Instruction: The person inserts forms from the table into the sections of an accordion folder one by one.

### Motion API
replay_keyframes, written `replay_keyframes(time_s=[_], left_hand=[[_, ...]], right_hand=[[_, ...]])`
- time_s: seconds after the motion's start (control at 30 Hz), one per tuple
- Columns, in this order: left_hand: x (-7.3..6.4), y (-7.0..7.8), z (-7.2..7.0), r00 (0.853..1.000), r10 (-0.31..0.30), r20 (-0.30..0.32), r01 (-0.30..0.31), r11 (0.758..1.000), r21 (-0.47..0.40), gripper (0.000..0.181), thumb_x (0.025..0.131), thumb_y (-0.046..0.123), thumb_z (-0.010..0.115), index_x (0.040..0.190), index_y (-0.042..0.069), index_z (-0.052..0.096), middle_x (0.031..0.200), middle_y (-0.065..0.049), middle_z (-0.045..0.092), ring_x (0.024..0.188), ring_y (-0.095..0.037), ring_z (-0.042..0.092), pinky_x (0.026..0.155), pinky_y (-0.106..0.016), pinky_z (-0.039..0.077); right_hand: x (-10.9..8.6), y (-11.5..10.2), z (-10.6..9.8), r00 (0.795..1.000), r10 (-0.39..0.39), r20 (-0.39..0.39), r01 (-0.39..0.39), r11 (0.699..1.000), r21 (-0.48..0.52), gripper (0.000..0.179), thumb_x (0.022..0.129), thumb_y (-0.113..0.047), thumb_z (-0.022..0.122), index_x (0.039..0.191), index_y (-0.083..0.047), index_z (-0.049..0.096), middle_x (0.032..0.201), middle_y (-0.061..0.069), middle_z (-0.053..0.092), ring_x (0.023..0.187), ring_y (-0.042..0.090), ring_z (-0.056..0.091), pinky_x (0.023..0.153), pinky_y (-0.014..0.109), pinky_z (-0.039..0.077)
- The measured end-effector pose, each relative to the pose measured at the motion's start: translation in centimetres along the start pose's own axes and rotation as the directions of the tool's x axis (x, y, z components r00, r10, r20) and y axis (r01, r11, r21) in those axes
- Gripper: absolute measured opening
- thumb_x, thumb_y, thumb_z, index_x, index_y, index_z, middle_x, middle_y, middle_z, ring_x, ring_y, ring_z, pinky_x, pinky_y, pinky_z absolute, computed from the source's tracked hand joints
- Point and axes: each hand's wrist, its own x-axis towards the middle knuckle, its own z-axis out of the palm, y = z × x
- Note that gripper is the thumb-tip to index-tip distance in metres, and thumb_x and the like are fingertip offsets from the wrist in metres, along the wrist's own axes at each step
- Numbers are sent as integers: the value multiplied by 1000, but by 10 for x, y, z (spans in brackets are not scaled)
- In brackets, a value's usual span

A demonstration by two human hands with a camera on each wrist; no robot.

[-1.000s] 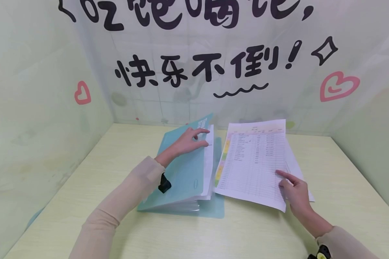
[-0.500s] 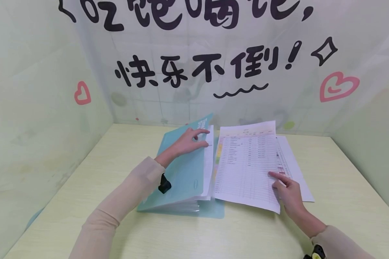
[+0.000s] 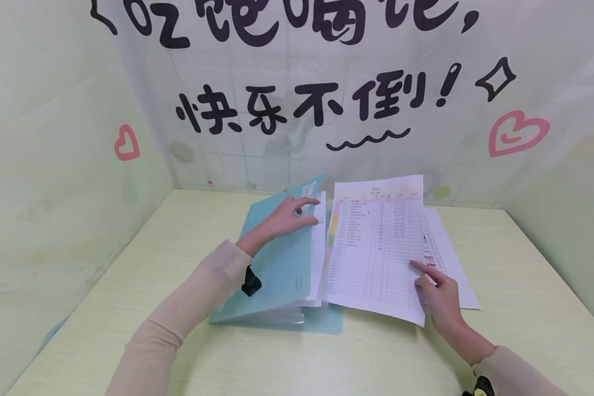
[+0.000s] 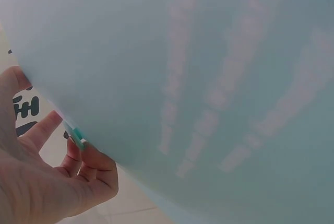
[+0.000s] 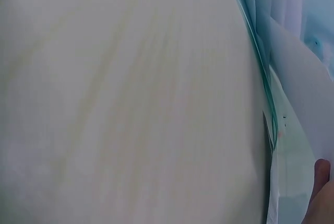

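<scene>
My left hand (image 3: 288,215) grips the free edge of a light-blue display book (image 3: 282,269), holding its cover and front pockets lifted off the back cover. White pages (image 3: 318,258) show at the opening. In the left wrist view, the thumb and fingers sit at the edge of the blue cover (image 4: 156,67). My right hand (image 3: 443,300) pinches the lower right edge of a printed table sheet (image 3: 376,258) with thumb and index finger. The sheet stands slightly raised, its left edge right beside the display book's opening. In the right wrist view, a fingertip (image 5: 321,174) touches the paper (image 5: 297,78).
Another printed sheet (image 3: 457,283) lies on the pale wooden table (image 3: 396,357), partly hidden behind the held one. Fabric walls with black lettering (image 3: 317,104) and hearts enclose the table at the back and sides. A blue thing (image 3: 53,333) peeks out at the left edge.
My right hand has carried the sheet left towards the display book, uncovering more of the sheet behind. Most recently the sheet's top edge has risen. My left hand stays in place.
</scene>
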Motion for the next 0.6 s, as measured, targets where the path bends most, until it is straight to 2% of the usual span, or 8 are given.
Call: replay_keyframes(time_s=[0.1, 0.33, 0.47, 0.6], left_hand=[[0, 0, 0, 1000, 3, 0, -3, 1000, 1, 49, 82, 37, 57, 128, 23, 46, 108, -6, 40, 95, -19, 38, 69, -31, 37], [0, 0, 1, 1000, 2, 4, -2, 1000, 7, 50, 82, 38, 56, 128, 23, 46, 109, -6, 40, 96, -19, 38, 70, -32, 38], [1, 0, 2, 1000, -2, 2, 2, 1000, 4, 48, 82, 35, 57, 128, 23, 46, 109, -6, 40, 96, -19, 38, 70, -32, 37], [1, 0, 2, 1000, -7, 2, 7, 1000, 0, 48, 82, 35, 57, 128, 23, 46, 109, -6, 40, 96, -20, 38, 70, -32, 38]], right_hand=[[-1, 0, 2, 1000, 2, 0, -2, 1000, 7, 39, 78, 6, 45, 116, 6, 54, 121, 10, 46, 86, 8, 36, 50, 15, 31], [-2, 2, 7, 999, 9, 37, -9, 1000, -3, 39, 77, 7, 46, 116, 5, 54, 119, 12, 49, 93, 9, 37, 62, 14, 36], [-1, 3, 8, 998, 10, 62, -9, 1000, -13, 39, 78, 7, 46, 116, 5, 55, 118, 12, 48, 83, 8, 40, 53, 16, 34], [-3, 2, 7, 998, 26, 64, -24, 999, -27, 39, 78, 6, 45, 116, 4, 55, 120, 13, 48, 91, 11, 40, 58, 16, 34]])
